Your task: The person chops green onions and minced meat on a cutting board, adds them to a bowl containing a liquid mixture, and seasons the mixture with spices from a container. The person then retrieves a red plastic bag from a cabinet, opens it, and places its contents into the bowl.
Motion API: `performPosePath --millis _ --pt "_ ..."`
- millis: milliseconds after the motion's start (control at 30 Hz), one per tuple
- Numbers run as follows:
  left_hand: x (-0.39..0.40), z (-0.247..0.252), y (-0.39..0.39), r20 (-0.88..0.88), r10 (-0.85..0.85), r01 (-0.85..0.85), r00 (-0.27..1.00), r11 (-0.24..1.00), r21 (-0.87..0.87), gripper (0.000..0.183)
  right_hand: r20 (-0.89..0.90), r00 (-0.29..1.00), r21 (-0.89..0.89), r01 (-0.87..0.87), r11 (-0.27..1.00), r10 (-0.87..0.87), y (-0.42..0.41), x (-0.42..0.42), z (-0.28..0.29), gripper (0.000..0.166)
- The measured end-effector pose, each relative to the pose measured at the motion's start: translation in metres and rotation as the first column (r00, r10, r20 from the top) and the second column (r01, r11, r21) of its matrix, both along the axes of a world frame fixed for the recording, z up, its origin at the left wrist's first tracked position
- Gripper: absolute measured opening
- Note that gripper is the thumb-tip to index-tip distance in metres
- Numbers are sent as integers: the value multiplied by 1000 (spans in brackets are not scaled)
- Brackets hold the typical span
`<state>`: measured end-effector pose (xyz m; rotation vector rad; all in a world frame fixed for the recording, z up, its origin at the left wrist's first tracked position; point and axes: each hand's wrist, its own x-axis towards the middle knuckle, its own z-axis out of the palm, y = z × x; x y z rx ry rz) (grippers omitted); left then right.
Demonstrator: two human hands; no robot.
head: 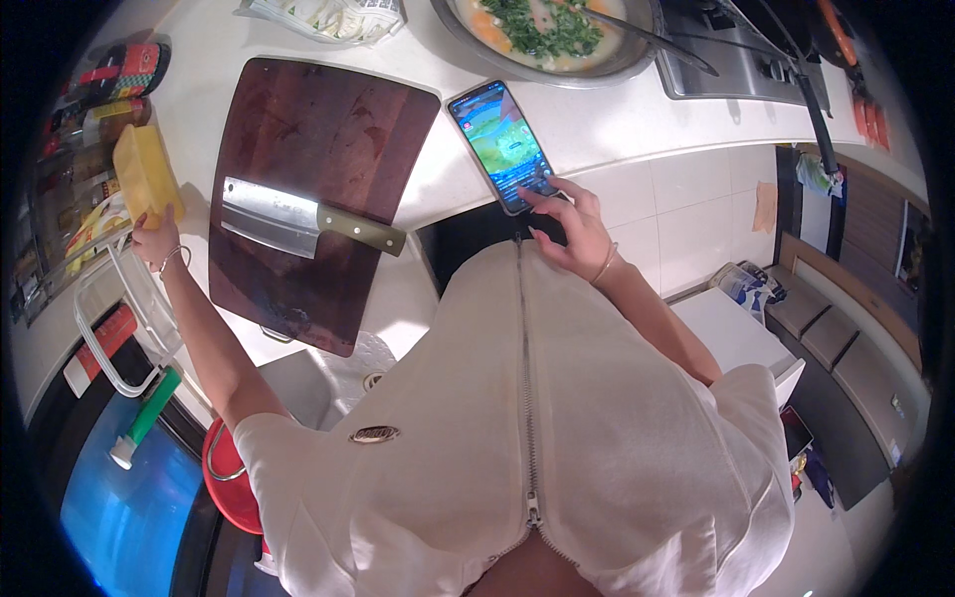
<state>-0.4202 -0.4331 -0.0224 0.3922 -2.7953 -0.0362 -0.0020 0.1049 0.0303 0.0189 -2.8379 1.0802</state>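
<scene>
My left hand [155, 242] reaches far to the left, its fingers closed on the lower end of a yellow block-shaped item [148, 172] whose exact kind I cannot tell. A fingertip of my right hand [578, 231] touches the lit screen of a smartphone [501, 145] lying near the counter's front edge; the other fingers are spread and hold nothing. Between my hands a dark wooden cutting board [321, 127] lies on the white counter [418, 179]. Across it rests a cleaver [272, 216], blade to the left and green handle [362, 230] to the right.
Behind the phone stands a metal bowl [466, 45] of soup with chopped greens [552, 33] and a ladle [649, 41]. A gas stove [746, 74] is at the far right. Jars [134, 71] and packets line the left wall, near a white wire rack [112, 351]. A plastic bag [328, 19] lies behind the board.
</scene>
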Motion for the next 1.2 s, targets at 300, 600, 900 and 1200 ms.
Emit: performPosePath --millis 300,600,900,1200 --pt "4 -2 -8 0 -12 12 1000 997 74 69 16 1000 3 23 1000 -23 -2 0 1 58" --pt "5 4 -9 7 10 -10 1000 1000 9 70 -129 975 -87 169 982 -180 2 8 -5 34" --pt "-20 26 -26 178 -12 -17 984 987 159 78 -123 930 -275 304 912 -348 4 19 -14 33" --pt "-26 31 -19 235 -135 25 963 907 421 72 -115 971 -73 203 977 -210 3 6 -8 36"
